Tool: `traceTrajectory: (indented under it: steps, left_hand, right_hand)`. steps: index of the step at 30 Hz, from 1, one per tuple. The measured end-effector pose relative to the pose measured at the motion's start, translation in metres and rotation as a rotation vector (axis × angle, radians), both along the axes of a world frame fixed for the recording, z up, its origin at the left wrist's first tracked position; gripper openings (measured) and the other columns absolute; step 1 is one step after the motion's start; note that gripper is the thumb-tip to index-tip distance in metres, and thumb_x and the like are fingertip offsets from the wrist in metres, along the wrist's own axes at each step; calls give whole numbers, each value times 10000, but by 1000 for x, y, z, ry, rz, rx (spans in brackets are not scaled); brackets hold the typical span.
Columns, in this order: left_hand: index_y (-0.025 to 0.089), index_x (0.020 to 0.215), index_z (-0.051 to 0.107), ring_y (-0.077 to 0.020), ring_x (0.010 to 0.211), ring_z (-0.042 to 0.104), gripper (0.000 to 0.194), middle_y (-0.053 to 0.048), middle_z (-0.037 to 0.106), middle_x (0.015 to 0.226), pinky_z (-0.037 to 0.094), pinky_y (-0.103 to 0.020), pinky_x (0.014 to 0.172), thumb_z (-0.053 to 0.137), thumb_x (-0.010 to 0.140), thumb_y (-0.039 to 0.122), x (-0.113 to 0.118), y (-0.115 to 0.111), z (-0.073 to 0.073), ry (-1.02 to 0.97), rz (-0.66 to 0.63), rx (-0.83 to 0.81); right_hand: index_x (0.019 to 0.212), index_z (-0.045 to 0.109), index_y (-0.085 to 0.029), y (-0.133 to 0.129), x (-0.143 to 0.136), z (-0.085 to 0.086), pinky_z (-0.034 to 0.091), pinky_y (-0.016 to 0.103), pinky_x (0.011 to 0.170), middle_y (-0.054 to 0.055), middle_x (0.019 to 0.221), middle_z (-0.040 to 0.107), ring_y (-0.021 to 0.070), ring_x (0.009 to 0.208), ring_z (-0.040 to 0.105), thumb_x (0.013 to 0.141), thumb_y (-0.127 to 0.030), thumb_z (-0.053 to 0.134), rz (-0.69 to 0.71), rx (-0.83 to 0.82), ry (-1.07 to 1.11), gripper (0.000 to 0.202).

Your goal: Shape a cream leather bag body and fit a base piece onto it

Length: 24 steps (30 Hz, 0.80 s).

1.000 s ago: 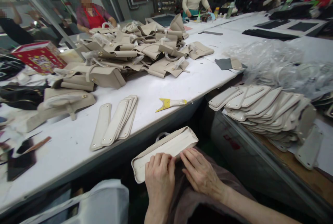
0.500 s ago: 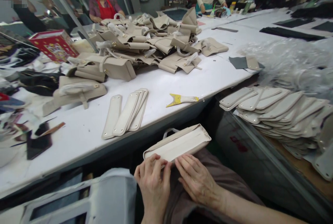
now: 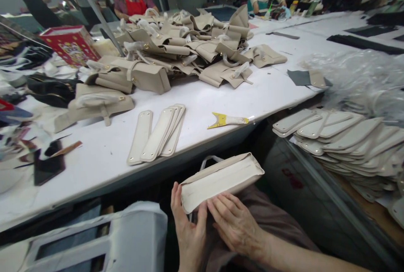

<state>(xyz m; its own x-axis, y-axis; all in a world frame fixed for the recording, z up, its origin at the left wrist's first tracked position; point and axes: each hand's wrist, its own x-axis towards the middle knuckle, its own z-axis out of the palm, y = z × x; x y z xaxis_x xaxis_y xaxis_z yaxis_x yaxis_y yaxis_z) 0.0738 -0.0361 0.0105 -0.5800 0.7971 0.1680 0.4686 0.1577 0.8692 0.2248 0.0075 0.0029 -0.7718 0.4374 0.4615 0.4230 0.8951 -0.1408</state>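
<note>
A beige handbag [image 3: 221, 179] rests on my lap with its long white base panel facing up and a handle strap showing behind it. My left hand [image 3: 189, 217] grips the bag's near left corner, thumb on the front edge and fingers around the end. Along the near long edge, my right hand [image 3: 235, 221] presses with its fingers together, pinching the rim close to my left thumb. Beyond the bag, on the white table, lie several beige base pieces with rivets [image 3: 162, 133] and a yellow notched spreader [image 3: 227, 120].
Beige bag bodies [image 3: 189, 49] are heaped across the white table [image 3: 202, 103]. To the right, many base pieces [image 3: 347, 137] are stacked beside plastic wrap [image 3: 353, 78]. A pale frame-like object [image 3: 135, 230] stands at lower left. Two people work at the far side.
My left hand has moved from the bag's near edge to its left end, fingers now wrapped around the corner. My right hand still presses the near edge; the view has shifted slightly.
</note>
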Motion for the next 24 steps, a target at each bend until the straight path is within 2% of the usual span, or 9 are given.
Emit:
traceTrajectory:
  steps: [3,6,10,13,16,18,20,22,24]
  left_hand:
    - [279,1507,259,-275,1425,325,707,-81,324,1558,276,-449,1195,605,896,364,-2,1,-3,-25,-4,-39]
    - [269,1510,271,-301,1405,360,735,-96,362,1532,298,-463,1186,626,876,381,-11,4,-9,71,-37,-58]
    - [293,1514,266,-331,1390,384,717,-116,335,1546,366,-525,1128,596,887,400,-32,9,-8,349,-219,-74]
    - [322,1503,298,-370,1413,338,652,-111,296,1579,262,-641,1133,549,906,399,-46,17,4,671,-338,-127]
    - [309,1488,348,-366,1435,299,643,-95,346,1565,102,-659,1165,557,886,396,-53,38,16,892,-460,-116]
    - [304,1485,361,-349,1437,303,704,-82,355,1563,53,-625,1184,616,840,426,-51,61,23,945,-596,-102]
    - [307,1488,359,-345,1441,299,793,-76,333,1573,54,-609,1193,680,783,472,-40,87,29,939,-756,-145]
    - [304,1490,357,-354,1448,280,896,-85,301,1585,99,-607,1193,745,710,512,-22,115,37,879,-924,-233]
    - [299,1496,342,-350,1457,261,1006,-96,279,1593,142,-589,1195,802,630,524,1,141,45,778,-1076,-308]
  right_hand:
    - [1349,519,15,4,0,4,368,419,1118,143,1276,613,277,1221,487,953,-175,366,13,29,4,465]
    - [1317,547,8,9,-1,5,420,405,1073,131,1237,630,266,1166,514,948,-208,393,19,71,30,454]
    - [1225,596,1,17,-1,6,485,365,996,123,1100,668,243,1067,558,922,-227,479,33,46,113,398]
    - [1082,641,-59,19,15,19,535,337,866,82,867,664,205,864,588,906,-199,498,83,-73,222,268]
    - [1137,609,-90,20,51,35,531,364,836,100,908,658,210,873,587,890,-133,501,38,-198,321,273]
    - [1184,596,-139,24,78,37,517,375,855,114,1012,643,222,967,583,900,-113,497,-143,-341,421,302]
    - [1118,625,-189,33,100,25,504,364,869,106,1049,629,221,996,586,936,-205,506,-460,-574,600,218]
    - [1027,632,-197,46,111,2,505,346,861,98,1025,631,216,964,609,936,-393,529,-793,-959,834,239]
    - [968,608,-179,61,109,-26,530,343,795,101,942,641,215,863,641,889,-571,523,-961,-1402,1002,409]
